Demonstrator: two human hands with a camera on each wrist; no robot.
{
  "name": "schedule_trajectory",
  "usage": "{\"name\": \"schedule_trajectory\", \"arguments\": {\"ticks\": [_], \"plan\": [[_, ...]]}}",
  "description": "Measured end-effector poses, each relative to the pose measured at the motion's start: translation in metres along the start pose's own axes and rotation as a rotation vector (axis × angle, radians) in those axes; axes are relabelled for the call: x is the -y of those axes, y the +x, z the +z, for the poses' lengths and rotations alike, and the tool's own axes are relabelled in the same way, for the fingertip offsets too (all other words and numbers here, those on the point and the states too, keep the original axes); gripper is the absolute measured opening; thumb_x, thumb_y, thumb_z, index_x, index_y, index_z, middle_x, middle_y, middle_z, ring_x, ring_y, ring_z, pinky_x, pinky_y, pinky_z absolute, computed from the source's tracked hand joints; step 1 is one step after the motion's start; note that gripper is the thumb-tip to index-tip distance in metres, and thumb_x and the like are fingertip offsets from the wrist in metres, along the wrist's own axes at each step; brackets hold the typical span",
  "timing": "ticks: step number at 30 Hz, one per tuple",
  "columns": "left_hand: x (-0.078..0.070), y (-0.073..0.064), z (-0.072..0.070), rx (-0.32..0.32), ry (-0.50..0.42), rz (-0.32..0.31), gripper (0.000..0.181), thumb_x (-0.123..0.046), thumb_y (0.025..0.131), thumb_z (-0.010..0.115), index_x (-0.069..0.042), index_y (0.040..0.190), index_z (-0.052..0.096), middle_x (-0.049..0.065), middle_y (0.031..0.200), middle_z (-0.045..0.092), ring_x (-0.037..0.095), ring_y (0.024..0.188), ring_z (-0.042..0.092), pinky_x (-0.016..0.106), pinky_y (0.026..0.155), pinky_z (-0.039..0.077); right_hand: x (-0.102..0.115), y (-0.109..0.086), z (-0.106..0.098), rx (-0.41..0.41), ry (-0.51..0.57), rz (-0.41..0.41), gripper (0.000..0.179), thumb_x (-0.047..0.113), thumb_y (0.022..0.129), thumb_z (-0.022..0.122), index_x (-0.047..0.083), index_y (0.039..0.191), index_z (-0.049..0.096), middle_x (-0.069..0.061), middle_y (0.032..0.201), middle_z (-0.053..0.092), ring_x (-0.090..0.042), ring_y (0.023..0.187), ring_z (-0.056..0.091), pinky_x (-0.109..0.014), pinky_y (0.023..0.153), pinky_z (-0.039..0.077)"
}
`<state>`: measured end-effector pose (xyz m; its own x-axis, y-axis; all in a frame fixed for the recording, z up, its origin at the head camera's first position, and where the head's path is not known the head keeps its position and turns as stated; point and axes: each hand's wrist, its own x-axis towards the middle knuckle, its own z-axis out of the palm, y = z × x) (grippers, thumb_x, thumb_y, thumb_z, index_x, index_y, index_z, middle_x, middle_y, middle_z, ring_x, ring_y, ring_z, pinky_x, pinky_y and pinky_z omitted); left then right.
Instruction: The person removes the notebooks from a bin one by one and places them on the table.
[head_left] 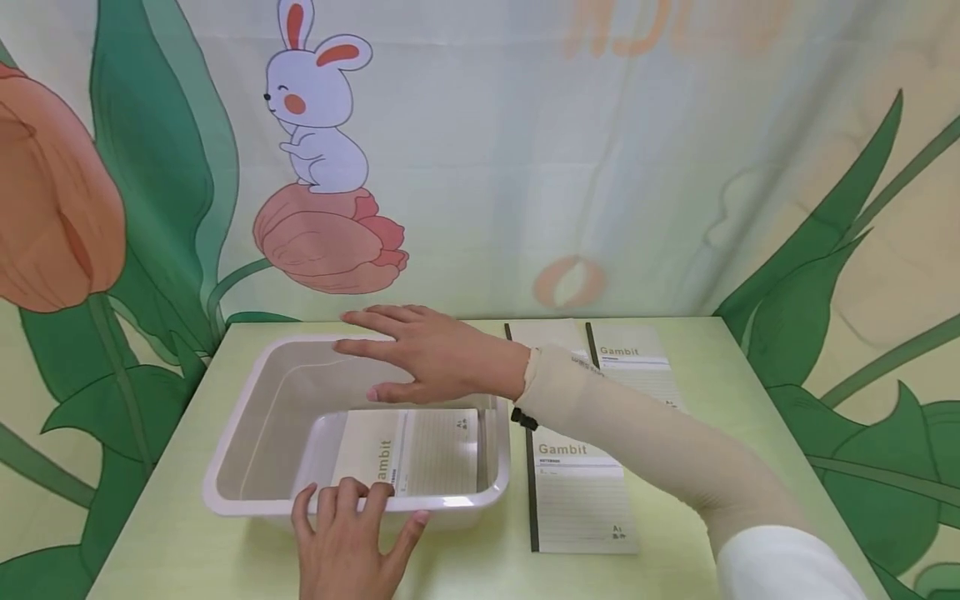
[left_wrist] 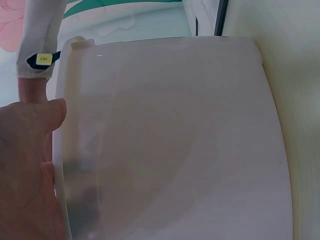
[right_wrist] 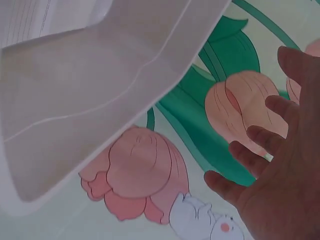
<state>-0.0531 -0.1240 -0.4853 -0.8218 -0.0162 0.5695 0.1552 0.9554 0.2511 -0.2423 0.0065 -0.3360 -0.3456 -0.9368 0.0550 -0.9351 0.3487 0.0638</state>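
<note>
A pale plastic basin (head_left: 258, 503) stands on the table, and inside it lies a Gambit notebook (head_left: 442, 458) with a cream and lined cover. The left hand (head_left: 345, 542) grips the basin's near rim, its fingers hooked over the edge and the thumb lower on the outside; part of this hand shows in the left wrist view beside the outer wall. Above the basin's far side, the right hand (head_left: 435, 354) is spread, palm down, with nothing in it. In the right wrist view its fingers (right_wrist: 242, 157) are apart, beside the basin's corner.
Right of the basin, a notebook (head_left: 581, 508) lies near the front of the table (head_left: 675, 575). Two more notebooks lie behind it, one at the right (head_left: 633, 354) and one partly covered by the right forearm. A printed curtain (head_left: 480, 167) hangs behind the table.
</note>
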Motion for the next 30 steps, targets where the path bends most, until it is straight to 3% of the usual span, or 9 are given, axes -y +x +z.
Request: {"name": "schedule_trajectory", "arguments": {"ticks": [10, 16, 21, 30], "plan": [[0.003, 0.000, 0.000, -0.020, 0.010, 0.009, 0.063, -0.072, 0.091, 0.042, -0.014, 0.094, 0.064, 0.007, 0.087, 0.053, 0.032, 0.084, 0.050, 0.060, 0.102, 0.025, 0.015, 0.045, 0.024, 0.235, -0.100, -0.129, 0.068, 0.054, 0.099, 0.045, 0.035, 0.157, 0.016, 0.003, 0.166, 0.015, -0.017, 0.152, 0.019, -0.037, 0.122, 0.025], [0.004, 0.001, -0.001, -0.033, 0.018, 0.017, 0.065, -0.073, 0.092, 0.038, -0.014, 0.093, 0.064, 0.007, 0.087, 0.053, 0.032, 0.083, 0.049, 0.060, 0.101, 0.026, 0.019, 0.071, 0.049, 0.374, -0.075, -0.138, 0.069, 0.056, 0.098, 0.045, 0.037, 0.157, 0.013, 0.007, 0.165, 0.017, -0.016, 0.151, 0.023, -0.030, 0.122, 0.023], [0.004, 0.001, -0.001, -0.040, 0.017, 0.015, 0.065, -0.074, 0.092, 0.037, -0.014, 0.092, 0.063, 0.007, 0.085, 0.051, 0.031, 0.080, 0.048, 0.060, 0.100, 0.026, 0.024, 0.087, 0.076, 0.473, -0.018, -0.110, 0.068, 0.054, 0.097, 0.049, 0.040, 0.155, 0.016, 0.010, 0.163, 0.021, -0.013, 0.148, 0.028, -0.027, 0.119, 0.027], [0.002, 0.000, 0.001, -0.032, 0.020, 0.018, 0.062, -0.073, 0.091, 0.039, -0.015, 0.093, 0.062, 0.005, 0.085, 0.050, 0.029, 0.082, 0.048, 0.059, 0.102, 0.025, 0.032, 0.100, 0.117, 0.528, -0.103, -0.126, 0.063, 0.047, 0.097, 0.051, 0.041, 0.153, 0.023, 0.010, 0.161, 0.026, -0.010, 0.144, 0.034, -0.025, 0.113, 0.036]]}}
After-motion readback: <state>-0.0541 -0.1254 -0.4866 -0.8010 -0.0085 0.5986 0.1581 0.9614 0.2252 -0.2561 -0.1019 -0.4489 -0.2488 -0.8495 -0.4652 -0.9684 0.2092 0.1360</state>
